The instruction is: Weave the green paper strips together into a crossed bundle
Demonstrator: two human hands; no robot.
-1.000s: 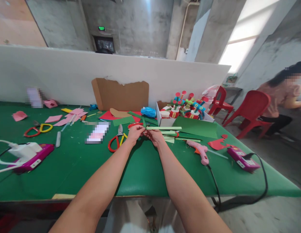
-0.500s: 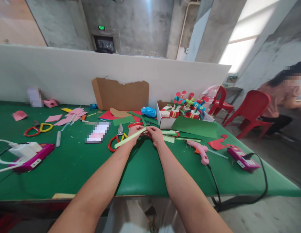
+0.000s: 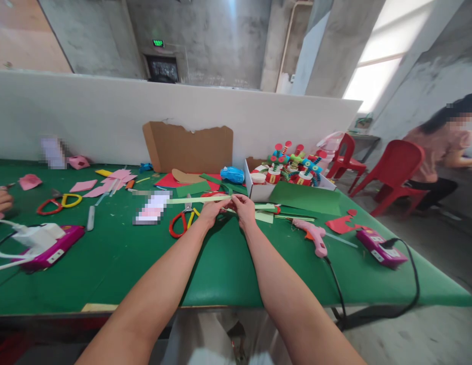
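Between both hands, a light green paper strip (image 3: pixel 186 200) stretches out to the left. My left hand (image 3: pixel 213 209) is closed on it, and my right hand (image 3: pixel 243 207) pinches its right end. A darker green strip (image 3: pixel 227 188) stands up at the fingertips; how the two strips meet is too small to tell. Close by on the left lie red-and-yellow-handled scissors (image 3: pixel 178 223), partly behind the strip. Other pale green paper pieces (image 3: pixel 264 217) lie just right of my right hand.
A pink glue gun (image 3: pixel 315 235) and a purple power strip (image 3: pixel 380 248) lie at the right. Behind stands a white box (image 3: pixel 254 191) of paper figures. At the left are another power strip (image 3: pixel 57 248), scissors (image 3: pixel 53 205), pink paper (image 3: pixel 116 178) and another person's hand (image 3: pixel 0 202).
The light green strip has swung from slanting down over my left wrist to nearly level, pointing left. Another person's hand has come in at the left edge.
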